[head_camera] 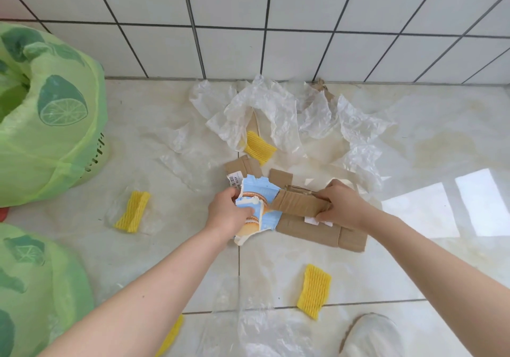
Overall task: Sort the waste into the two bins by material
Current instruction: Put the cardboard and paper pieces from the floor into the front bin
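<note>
My left hand (230, 213) grips a torn blue printed carton piece (262, 194) at the floor's centre. My right hand (340, 205) is closed on a folded strip of brown corrugated cardboard (299, 205), which overlaps a larger flat cardboard sheet (325, 232) beneath it. Two bins lined with green lime-print bags stand at the left: one (52, 125) further back, one (33, 290) close to me. Yellow foam nets lie scattered: one (259, 147) by the crumpled plastic, one (133, 210) inside a clear bag, one (314, 290) near my right arm.
Crumpled translucent plastic film (276, 111) is heaped against the white tiled wall (248, 25). More clear film (187, 161) lies flat on the glossy floor, and some (256, 326) in front of me. Small cardboard scraps (242, 165) sit behind the carton. A white shoe (372, 334) shows bottom right.
</note>
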`<state>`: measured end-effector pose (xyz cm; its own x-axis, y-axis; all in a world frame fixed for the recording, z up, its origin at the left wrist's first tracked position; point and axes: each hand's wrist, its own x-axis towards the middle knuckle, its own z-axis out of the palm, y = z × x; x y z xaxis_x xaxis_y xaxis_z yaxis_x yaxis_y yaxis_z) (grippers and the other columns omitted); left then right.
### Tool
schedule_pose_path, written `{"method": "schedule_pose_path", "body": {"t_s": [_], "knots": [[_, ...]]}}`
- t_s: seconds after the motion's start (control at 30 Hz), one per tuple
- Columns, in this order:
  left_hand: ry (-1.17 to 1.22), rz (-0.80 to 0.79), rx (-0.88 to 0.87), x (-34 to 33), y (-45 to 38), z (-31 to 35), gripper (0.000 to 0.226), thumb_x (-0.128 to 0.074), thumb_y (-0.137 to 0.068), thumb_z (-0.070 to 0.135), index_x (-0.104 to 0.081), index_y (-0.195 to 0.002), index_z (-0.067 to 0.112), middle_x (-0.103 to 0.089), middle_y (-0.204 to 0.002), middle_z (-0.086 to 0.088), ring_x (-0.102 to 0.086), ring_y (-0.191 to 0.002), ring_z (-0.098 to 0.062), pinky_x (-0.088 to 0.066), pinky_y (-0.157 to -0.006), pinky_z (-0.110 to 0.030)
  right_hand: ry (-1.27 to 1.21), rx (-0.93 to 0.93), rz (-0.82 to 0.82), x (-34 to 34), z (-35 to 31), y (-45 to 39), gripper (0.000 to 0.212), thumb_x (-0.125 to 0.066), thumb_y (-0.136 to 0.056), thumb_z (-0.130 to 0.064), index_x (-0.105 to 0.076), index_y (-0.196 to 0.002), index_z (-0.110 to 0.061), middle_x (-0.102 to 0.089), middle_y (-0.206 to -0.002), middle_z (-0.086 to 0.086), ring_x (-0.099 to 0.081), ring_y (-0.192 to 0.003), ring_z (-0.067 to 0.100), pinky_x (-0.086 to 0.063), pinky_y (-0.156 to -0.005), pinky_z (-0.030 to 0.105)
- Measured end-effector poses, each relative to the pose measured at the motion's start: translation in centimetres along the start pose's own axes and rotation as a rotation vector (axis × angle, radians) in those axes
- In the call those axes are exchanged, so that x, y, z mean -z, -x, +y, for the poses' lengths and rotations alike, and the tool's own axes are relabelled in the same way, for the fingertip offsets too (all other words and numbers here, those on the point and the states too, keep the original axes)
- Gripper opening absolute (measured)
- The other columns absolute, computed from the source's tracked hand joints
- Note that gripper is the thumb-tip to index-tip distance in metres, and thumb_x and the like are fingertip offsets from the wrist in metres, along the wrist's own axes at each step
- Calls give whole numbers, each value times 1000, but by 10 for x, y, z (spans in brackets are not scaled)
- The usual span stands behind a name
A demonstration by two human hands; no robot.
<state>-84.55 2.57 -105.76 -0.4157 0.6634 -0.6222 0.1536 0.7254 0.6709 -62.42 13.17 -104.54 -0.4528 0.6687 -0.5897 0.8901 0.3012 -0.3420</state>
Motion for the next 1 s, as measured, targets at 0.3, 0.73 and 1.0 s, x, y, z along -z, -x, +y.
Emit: {"method": "schedule_pose_path", "body": {"t_s": [0.3, 0.73, 1.0], "knots": [[59, 146, -43, 54, 27, -7, 24, -66, -78, 10, -57, -98, 19, -64, -86, 4, -65, -85, -22, -51, -65, -29, -363, 34, 113, 19, -21, 36, 7, -70, -79, -22, -67, -85, -23, -72, -78, -3, -68, -81, 16, -53, -74, 33], [162, 367, -318, 167, 137, 4, 83, -62, -81, 5, -15, -130, 53, -55, -128, 10, -60, -108, -15, -53, -87, -41, -605, 235, 176, 33, -165, 78, 24, -52, -93, -15, -51, -107, -36, -65, -89, -5, -64, -74, 16, -49, -61, 18], [266, 605, -431, 230, 199, -8, 109, -67, -81, 1, 6, -133, 64, -62, -118, 19, -61, -100, 8, -45, -83, -4, -628, 356, 62, 40, -260, 98, 26, -59, -91, -9, -61, -102, -33, -71, -96, -13, -69, -75, -2, -53, -62, 16]]}}
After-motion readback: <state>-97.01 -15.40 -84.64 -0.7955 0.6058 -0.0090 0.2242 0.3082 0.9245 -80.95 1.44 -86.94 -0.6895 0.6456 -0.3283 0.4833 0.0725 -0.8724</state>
